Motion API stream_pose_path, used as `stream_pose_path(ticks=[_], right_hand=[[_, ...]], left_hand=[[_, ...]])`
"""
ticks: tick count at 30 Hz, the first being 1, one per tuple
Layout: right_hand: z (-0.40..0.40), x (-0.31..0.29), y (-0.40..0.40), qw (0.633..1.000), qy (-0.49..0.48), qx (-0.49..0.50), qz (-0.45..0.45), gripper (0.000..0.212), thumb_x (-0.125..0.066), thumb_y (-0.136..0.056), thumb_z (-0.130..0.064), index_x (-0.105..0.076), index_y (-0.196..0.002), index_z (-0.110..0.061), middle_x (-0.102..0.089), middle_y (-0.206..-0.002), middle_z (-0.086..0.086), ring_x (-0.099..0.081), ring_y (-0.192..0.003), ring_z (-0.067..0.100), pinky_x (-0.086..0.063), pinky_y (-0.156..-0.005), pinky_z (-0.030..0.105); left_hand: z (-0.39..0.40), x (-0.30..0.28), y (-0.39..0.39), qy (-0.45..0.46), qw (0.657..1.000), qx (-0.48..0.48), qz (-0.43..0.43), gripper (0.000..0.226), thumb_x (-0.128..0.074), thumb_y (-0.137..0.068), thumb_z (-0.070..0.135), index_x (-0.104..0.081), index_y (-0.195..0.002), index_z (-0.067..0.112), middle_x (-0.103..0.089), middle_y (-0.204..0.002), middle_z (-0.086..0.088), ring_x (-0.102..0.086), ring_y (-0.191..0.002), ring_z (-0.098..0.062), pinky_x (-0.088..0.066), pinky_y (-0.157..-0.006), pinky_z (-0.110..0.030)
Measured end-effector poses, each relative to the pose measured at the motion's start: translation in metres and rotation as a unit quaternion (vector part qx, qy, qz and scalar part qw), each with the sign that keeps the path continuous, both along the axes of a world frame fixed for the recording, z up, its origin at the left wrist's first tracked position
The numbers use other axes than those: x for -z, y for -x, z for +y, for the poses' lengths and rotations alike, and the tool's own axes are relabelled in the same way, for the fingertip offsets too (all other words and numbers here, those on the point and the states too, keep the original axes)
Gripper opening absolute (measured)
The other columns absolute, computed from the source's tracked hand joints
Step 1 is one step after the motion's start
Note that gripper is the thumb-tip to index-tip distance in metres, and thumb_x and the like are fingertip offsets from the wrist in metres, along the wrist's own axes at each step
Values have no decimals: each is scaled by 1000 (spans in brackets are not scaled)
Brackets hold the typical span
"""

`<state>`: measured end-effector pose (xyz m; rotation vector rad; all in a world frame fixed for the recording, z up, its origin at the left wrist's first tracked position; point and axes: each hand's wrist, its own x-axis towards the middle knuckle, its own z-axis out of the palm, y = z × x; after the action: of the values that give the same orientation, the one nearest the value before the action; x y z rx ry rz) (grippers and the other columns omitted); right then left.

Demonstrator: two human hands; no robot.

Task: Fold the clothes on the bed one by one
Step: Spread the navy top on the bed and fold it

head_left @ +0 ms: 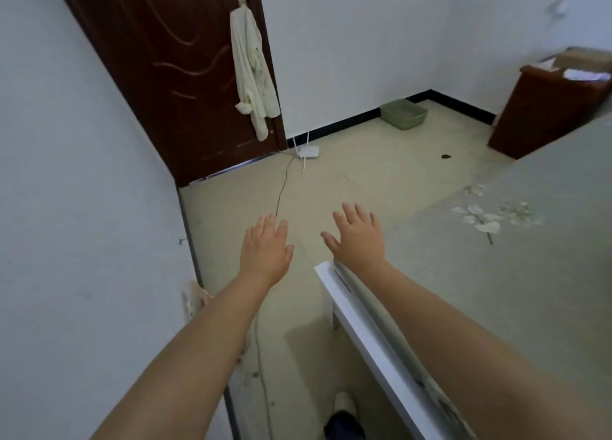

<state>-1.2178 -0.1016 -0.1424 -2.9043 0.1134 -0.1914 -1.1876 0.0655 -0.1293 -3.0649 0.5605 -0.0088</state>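
Nearest, beside the white bed frame (364,337), a dark trouser leg and a pale shoe (344,403) are seen on the floor (364,181). The bed (513,274), covered by a grey-green sheet with a printed flower, fills the side right of that frame.

Both forearms are stretched forward. The left hand (265,247) is held over the floor, left of the frame's corner, fingers straight and spread, gripping nothing. The right hand (357,237) is held above the bed's corner, likewise flat and empty.

No clothes can be seen on the visible part of the bed; where they lie cannot be told. Folding is judged not yet begun: the step in hand appears to be the approach. The next move would call for turning toward the bed to find a first garment.

Farther from the bed, a white router (308,151) lies on the floor, a green tray (402,113) sits by the wall, and a pale garment (251,75) hangs on the dark door (172,75).
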Motion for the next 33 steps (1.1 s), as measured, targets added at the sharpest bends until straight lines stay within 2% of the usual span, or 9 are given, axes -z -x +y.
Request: stream_pose_path(ticks=[5,11,16,21,26,29,33], right_hand=[[13,35,-132,999,-10,-36,14,59,-33,-95,-47,-24,-144,-15,-11,-155,8,-7,-143,26,-4,-114,43],[-2,44,-276,998,-14,-31,47,64,-29,-94,-53,-20,-145,-16,-6,-156,7,-4,-143,25,-5,-114,44],[-37,44,-374,999,-3,10,47,62,-28,-94,-52,-22,-144,-16,-7,-156,7,-5,-143,23,-6,-114,43],[-86,52,-468,993,-22,114,-9,55,-37,-95,-43,-35,-139,-11,-17,-154,10,-13,-142,25,-8,-113,40],[-152,50,-561,976,-9,218,-10,54,-37,-95,-41,-35,-139,-11,-19,-153,10,-14,-142,26,-9,-113,40],[-188,39,-601,961,-16,277,-14,54,-42,-94,-40,-38,-138,-8,-21,-152,13,-16,-142,28,-12,-113,41],[-234,36,-615,932,-17,363,-16,53,-46,-93,-38,-42,-135,-5,-25,-150,16,-19,-140,31,-15,-111,42]], left_hand=[[17,20,-120,-50,999,-18,8,56,-30,-98,35,-11,-146,15,-7,-155,-9,-1,-143,-24,-7,-116,-38],[21,18,-262,-124,991,1,44,55,-28,-98,34,-9,-146,15,-5,-155,-10,-1,-143,-25,-7,-115,-39],[5,13,-375,-106,994,3,37,55,-29,-98,34,-10,-146,16,-7,-155,-9,-1,-143,-25,-7,-115,-38],[-62,26,-499,-70,993,83,47,54,-28,-98,33,-9,-147,17,-5,-155,-8,1,-143,-22,-5,-115,-36],[-152,31,-632,-54,980,188,39,54,-29,-98,33,-11,-146,15,-5,-155,-9,1,-143,-23,-4,-115,-35],[-211,21,-694,-38,963,264,30,54,-29,-98,32,-11,-146,13,-6,-155,-10,0,-143,-23,-3,-115,-36],[-302,14,-737,-18,931,364,22,56,-30,-98,33,-12,-145,10,-7,-155,-11,-1,-143,-25,-4,-115,-38]])
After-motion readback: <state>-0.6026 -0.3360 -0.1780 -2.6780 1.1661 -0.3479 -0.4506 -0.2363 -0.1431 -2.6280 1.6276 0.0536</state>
